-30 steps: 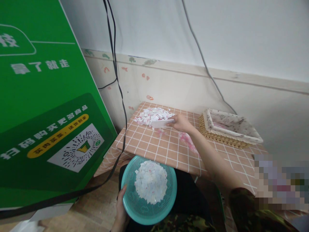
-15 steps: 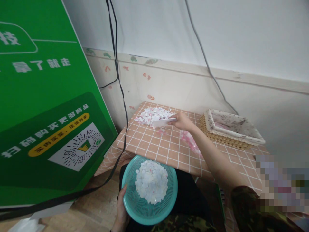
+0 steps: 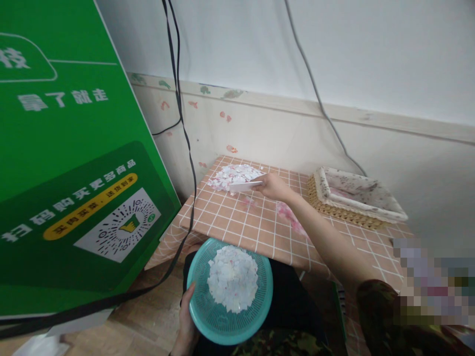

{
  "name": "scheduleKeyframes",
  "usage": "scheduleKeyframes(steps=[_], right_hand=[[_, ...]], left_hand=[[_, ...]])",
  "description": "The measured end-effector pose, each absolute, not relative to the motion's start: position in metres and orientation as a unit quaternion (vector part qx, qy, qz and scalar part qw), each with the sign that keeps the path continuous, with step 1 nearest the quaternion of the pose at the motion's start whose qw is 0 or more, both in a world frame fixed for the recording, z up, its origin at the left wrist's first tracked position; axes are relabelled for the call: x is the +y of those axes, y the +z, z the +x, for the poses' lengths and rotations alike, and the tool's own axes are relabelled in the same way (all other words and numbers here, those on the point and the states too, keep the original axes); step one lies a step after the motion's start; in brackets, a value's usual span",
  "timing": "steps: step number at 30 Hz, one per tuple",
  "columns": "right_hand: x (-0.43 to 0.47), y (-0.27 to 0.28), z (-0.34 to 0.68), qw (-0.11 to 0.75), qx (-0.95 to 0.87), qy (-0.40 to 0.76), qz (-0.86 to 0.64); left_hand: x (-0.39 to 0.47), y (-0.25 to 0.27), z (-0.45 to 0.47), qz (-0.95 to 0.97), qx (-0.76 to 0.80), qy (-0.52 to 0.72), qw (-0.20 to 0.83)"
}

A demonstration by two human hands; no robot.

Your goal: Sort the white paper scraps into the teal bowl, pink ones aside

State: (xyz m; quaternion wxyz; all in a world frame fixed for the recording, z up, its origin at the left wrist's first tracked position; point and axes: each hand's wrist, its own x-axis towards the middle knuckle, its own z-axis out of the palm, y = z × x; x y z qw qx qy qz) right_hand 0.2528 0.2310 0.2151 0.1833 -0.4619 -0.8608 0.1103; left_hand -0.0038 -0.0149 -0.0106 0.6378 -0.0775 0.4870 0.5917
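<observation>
My left hand grips the left rim of a teal plastic colander, its thumb over the edge. In the colander lies a mound of small white paper scraps. Over the table, my right hand is closed on the end of a flat white card. This card is held at the near right edge of a pile of white and pinkish paper scraps. Pink stains mark the checked tablecloth beneath my right forearm.
A wicker basket with a cloth lining stands at the table's back right. Black cables hang between the table and a green printed panel on the left. The wall borders the table's far side.
My right hand has moved slightly left with the white card, closer over the scrap pile. My left hand and the colander have stayed in place.
</observation>
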Motion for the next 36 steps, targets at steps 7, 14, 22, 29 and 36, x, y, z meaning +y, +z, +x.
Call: scheduleKeyframes(steps=[7, 14, 22, 29, 36], right_hand=[[0.232, 0.22, 0.27, 0.184, -0.838, 0.15, -0.491], [0.235, 0.221, 0.271, 0.188, -0.831, 0.17, -0.495], [0.239, 0.223, 0.269, 0.155, -0.856, 0.16, -0.466], [0.243, 0.227, 0.267, 0.195, -0.834, 0.162, -0.491], [0.249, 0.222, 0.261, 0.192, -0.833, 0.189, -0.482]], left_hand=[[-0.014, -0.012, -0.004, -0.078, 0.495, 0.601, 0.623], [-0.014, -0.013, -0.004, -0.069, 0.506, 0.602, 0.613], [-0.013, -0.013, -0.004, -0.058, 0.51, 0.603, 0.61], [-0.014, -0.006, -0.002, -0.06, 0.507, 0.593, 0.622], [-0.016, -0.012, -0.004, -0.056, 0.498, 0.592, 0.631]])
